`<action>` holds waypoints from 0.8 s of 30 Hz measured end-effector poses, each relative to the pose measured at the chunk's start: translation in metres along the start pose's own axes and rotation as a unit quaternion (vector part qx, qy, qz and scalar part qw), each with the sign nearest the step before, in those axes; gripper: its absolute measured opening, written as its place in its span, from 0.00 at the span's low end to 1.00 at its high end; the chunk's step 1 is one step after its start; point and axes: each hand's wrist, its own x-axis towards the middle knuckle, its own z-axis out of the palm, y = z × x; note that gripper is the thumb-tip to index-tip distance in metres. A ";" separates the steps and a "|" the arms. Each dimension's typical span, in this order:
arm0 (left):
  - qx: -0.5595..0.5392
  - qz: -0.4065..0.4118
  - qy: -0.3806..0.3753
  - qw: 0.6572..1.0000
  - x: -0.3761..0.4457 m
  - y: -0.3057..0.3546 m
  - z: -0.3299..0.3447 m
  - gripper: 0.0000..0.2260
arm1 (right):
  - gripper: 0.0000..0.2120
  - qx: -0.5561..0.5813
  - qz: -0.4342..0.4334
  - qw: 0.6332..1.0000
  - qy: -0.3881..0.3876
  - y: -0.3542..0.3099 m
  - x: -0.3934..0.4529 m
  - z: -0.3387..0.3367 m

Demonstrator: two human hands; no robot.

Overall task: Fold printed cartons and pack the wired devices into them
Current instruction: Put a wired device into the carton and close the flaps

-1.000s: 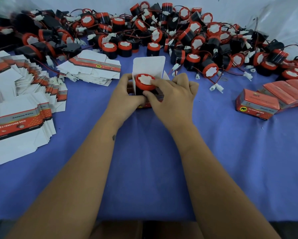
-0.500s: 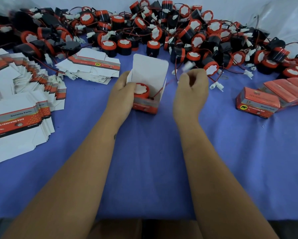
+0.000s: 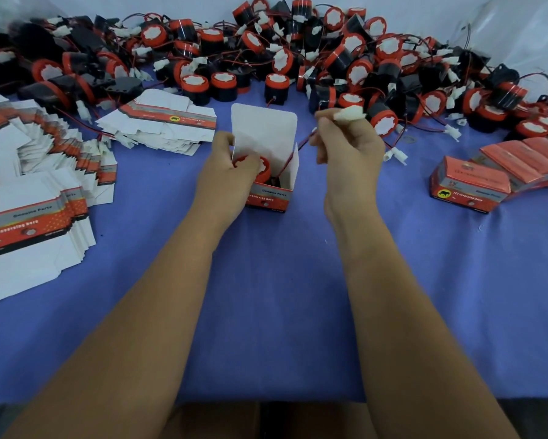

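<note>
An open printed carton [image 3: 271,198] stands upright on the blue cloth at the centre, its white lid flap [image 3: 263,128] raised. A red-capped wired device [image 3: 263,169] sits inside it. My left hand [image 3: 225,172] grips the carton's left side, the thumb pressing on the device. My right hand [image 3: 345,150] is raised to the right of the carton and pinches the device's white connector [image 3: 350,113]. The red wire [image 3: 293,153] runs from that hand down into the carton.
A big heap of red and black wired devices [image 3: 298,52] fills the back of the table. Flat carton blanks lie in stacks at the left [image 3: 28,217] and back left [image 3: 168,122]. Closed cartons [image 3: 475,182] lie in a row at the right.
The device went from the carton's mouth down inside it. My right hand left the device, rose to the right and took the wire's connector. My left hand stayed on the carton.
</note>
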 end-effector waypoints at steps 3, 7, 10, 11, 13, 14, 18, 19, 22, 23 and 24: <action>0.009 0.006 0.009 1.000 -0.001 0.003 0.001 0.11 | 0.12 -0.014 -0.060 0.983 -0.172 -0.006 -0.011 0.008; 0.006 0.010 -0.008 1.000 -0.003 0.003 0.000 0.15 | 0.24 -0.078 0.002 0.973 -0.217 -0.004 -0.016 0.013; 0.014 0.013 -0.009 1.000 -0.004 0.003 0.000 0.15 | 0.16 -0.139 -0.020 0.973 -0.182 -0.003 -0.014 0.013; 0.021 0.017 -0.008 1.000 -0.004 0.003 0.000 0.14 | 0.13 -0.149 -0.029 0.969 -0.192 -0.003 -0.014 0.012; 0.034 0.018 -0.007 0.999 -0.002 0.002 0.000 0.12 | 0.12 -0.149 -0.031 0.963 -0.223 -0.004 -0.015 0.012; 0.039 0.013 -0.006 0.999 -0.002 0.002 0.000 0.11 | 0.12 -0.155 -0.031 0.959 -0.233 -0.005 -0.016 0.011; 0.051 -0.003 -0.014 0.999 -0.002 0.005 0.001 0.14 | 0.12 -0.203 -0.043 0.944 -0.259 -0.007 -0.018 0.013; 0.058 -0.006 -0.015 0.998 -0.002 0.006 0.001 0.14 | 0.12 -0.215 -0.047 0.939 -0.264 -0.007 -0.019 0.014; 0.069 -0.022 -0.017 0.997 -0.001 0.008 0.003 0.14 | 0.11 -0.219 -0.054 0.934 -0.276 -0.008 -0.024 0.021; 0.076 -0.026 -0.016 0.997 0.000 0.007 0.003 0.15 | 0.11 -0.207 -0.054 0.936 -0.280 -0.008 -0.025 0.023; 0.089 -0.025 -0.014 0.996 0.000 0.006 0.003 0.15 | 0.11 -0.192 -0.053 0.939 -0.281 -0.008 -0.025 0.024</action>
